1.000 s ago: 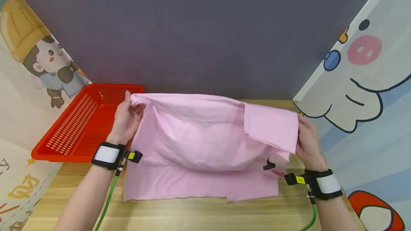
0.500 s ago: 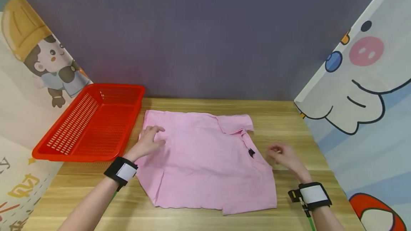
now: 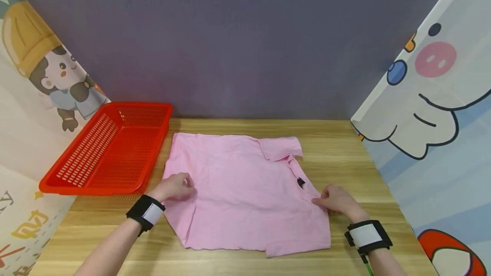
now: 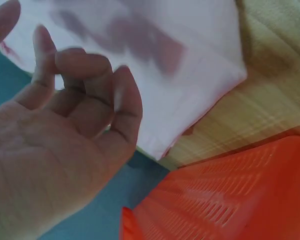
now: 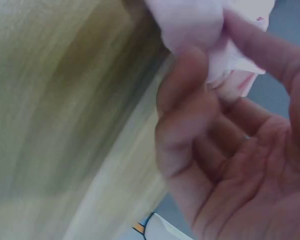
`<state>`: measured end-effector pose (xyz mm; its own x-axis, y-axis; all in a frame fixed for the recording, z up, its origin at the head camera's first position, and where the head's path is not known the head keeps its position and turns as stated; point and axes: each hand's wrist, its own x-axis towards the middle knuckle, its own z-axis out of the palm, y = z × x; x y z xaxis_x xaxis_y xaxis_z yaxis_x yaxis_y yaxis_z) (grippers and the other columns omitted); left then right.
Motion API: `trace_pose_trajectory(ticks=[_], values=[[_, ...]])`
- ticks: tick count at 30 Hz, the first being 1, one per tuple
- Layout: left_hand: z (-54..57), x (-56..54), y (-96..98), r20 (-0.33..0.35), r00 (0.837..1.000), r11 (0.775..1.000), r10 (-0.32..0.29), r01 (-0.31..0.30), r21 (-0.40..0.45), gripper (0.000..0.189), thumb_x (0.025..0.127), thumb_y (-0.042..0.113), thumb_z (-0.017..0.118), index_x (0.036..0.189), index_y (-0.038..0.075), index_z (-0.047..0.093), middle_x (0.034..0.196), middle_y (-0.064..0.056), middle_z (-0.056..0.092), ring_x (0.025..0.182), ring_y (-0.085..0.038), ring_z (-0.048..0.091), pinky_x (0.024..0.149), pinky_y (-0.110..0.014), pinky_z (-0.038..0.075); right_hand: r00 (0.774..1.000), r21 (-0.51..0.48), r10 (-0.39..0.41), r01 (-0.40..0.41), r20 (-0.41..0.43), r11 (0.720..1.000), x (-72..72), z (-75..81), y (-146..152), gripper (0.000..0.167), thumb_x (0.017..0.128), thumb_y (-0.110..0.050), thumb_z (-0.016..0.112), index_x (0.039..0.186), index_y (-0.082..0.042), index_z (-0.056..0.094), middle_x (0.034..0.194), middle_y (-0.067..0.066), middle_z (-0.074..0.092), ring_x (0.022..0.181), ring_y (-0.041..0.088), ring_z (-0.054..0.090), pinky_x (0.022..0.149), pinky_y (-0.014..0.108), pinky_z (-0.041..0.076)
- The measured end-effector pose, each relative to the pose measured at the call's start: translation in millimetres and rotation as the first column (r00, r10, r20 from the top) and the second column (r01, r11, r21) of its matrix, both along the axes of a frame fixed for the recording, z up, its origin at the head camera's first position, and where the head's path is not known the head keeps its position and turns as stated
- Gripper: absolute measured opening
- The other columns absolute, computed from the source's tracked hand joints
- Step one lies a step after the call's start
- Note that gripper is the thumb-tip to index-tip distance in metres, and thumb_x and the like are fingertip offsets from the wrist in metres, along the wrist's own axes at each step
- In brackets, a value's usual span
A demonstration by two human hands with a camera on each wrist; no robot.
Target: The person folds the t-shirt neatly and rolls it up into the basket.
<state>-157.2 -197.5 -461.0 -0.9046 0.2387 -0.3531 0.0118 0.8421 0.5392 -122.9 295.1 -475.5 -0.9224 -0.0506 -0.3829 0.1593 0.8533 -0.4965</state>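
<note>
Now, right grip [image 3: 339, 200] pinching pink cloth [image 3: 245, 186] at its edge, left grip [image 3: 175, 186] loosely curled above

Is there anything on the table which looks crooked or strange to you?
Yes, mildly: the pink cloth has an uneven outline. Its far right flap is folded askew, and its near edge steps outward toward the right. No spill shows.

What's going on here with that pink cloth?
A person is working on the pink cloth with bare hands. It lies spread on a wooden table, with a flap turned over at its far right corner. The right hand pinches its right edge, while the left hand hovers over its left side, fingers loosely curled. A red basket sits to the left.
</note>
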Motion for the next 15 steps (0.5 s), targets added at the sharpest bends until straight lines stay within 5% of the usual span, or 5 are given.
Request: trace_pose_trajectory(ticks=[4,7,9,11,15], values=[[-6.9,0.0,0.6,0.022,1.0,0.998,-0.015,0.014,0.057,0.029,0.086,0.024,0.072,0.103,0.003,0.061,0.084,-0.009,0.058,0.078,-0.021,0.054,0.07,-0.031,0.043,0.996,0.019,-0.026,0.027,-0.087,0.999,-5.3,-9.5,4.2,0.022,0.09,-0.019,0.069,0.073,-0.006,0.064,0.061,0.0,0.058,0.054,0.012,0.052,0.051,0.026,0.04],[-7.5,-4.8,2.5,-0.025,0.998,0.994,-0.054,0.056,0.091,0.037,0.087,0.024,0.071,0.11,-0.003,0.059,0.097,-0.017,0.063,0.09,-0.028,0.059,0.083,-0.041,0.051,0.975,0.018,-0.072,0.078,-0.21,0.997,-9.9,-14.8,10.8,0.02,0.091,-0.017,0.066,0.077,-0.003,0.065,0.063,0.002,0.06,0.055,0.014,0.053,0.05,0.028,0.04],[-7.9,-8.7,4.5,-0.048,0.995,0.99,-0.088,0.093,0.107,0.045,0.089,0.026,0.07,0.117,-0.007,0.057,0.114,-0.024,0.063,0.106,-0.037,0.061,0.099,-0.052,0.048,0.943,0.024,-0.122,0.136,-0.309,0.99,-13.6,-18.3,16.6,0.02,0.091,-0.015,0.065,0.079,0.0,0.066,0.064,0.005,0.061,0.055,0.016,0.053,0.049,0.028,0.04],[-8.9,-11.9,5.9,-0.048,0.991,0.986,-0.127,0.131,0.106,0.055,0.091,0.029,0.067,0.129,-0.009,0.051,0.132,-0.03,0.057,0.128,-0.048,0.051,0.113,-0.064,0.032,0.899,0.028,-0.182,0.21,-0.398,0.977,-17.0,-21.3,23.2,0.022,0.091,-0.014,0.063,0.082,0.005,0.068,0.066,0.011,0.063,0.056,0.02,0.055,0.049,0.03,0.04],[-13.0,-12.6,4.9,-0.05,0.988,0.988,-0.144,0.147,0.051,0.067,0.096,0.03,0.061,0.148,-0.006,0.039,0.157,-0.032,0.032,0.148,-0.057,0.019,0.112,-0.08,0.005,0.811,0.025,-0.271,0.331,-0.518,0.943,-21.6,-25.6,38.2,0.025,0.092,-0.014,0.061,0.086,0.008,0.07,0.073,0.021,0.068,0.062,0.03,0.063,0.052,0.034,0.044]])
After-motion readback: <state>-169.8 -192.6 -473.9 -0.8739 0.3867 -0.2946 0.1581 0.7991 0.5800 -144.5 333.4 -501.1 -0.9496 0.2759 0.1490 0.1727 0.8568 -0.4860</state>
